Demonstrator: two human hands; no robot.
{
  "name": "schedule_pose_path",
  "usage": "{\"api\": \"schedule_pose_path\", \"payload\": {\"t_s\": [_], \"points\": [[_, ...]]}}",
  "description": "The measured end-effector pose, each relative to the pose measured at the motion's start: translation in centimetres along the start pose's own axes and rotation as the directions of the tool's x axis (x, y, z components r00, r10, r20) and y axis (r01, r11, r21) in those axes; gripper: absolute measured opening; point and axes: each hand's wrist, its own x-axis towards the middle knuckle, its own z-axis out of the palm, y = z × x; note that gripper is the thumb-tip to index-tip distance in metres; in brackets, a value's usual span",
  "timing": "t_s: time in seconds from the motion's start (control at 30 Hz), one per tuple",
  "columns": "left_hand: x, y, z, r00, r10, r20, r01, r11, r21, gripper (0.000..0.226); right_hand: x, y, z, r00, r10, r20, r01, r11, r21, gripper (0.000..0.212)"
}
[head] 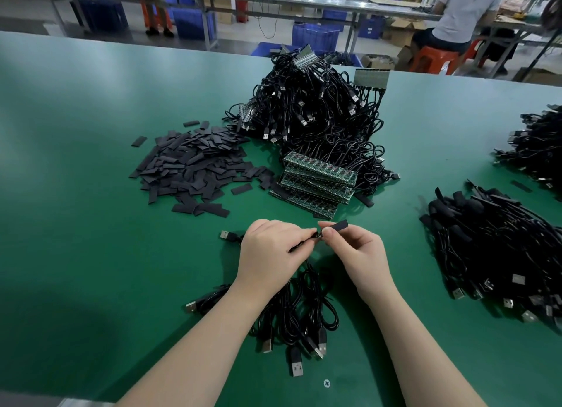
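Nearest the camera, a bundle of loose cables (299,315) with USB plugs lay on the green tabletop (91,163) between the two forearms, which were cut off by the lower edge. Well in front of the big heap (313,117) of black cables, the left hand (270,251) had its fingers curled around the end of one cable (304,243). The right hand (355,251) pinched a short black sleeve (339,225) between thumb and forefinger. The sleeve met the cable end, but the fingertips covered the joint, so I could not tell whether the end was already inside. What sat on that cable end was too small to make out. Left of the big heap lay a pile of flat sleeves (194,166). Against its front side lay stacked board strips (316,178), partly buried under wires. Right of the big heap, sleeved cables (492,248) were cut off by the frame edge.
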Motion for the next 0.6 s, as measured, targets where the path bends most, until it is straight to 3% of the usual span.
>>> {"api": "schedule_pose_path", "payload": {"t_s": [0.37,0.47,0.6], "points": [[0.02,0.18,0.08,0.999,0.02,-0.041,-0.018,0.999,0.046,0.007,-0.21,-0.02,0.81,1.0,0.007,-0.027,-0.009,0.998,-0.06,0.033],[-0.01,0.15,0.1,1.0,0.012,-0.008,-0.012,0.999,0.046,0.006,-0.11,-0.08,0.79,0.998,0.014,-0.059,-0.014,1.0,0.0,0.018],[-0.06,0.0,0.2,1.0,-0.014,0.001,0.014,0.999,0.038,0.007,-0.17,-0.05,0.27,0.998,0.046,-0.049,-0.039,0.99,0.137,0.026]]}}
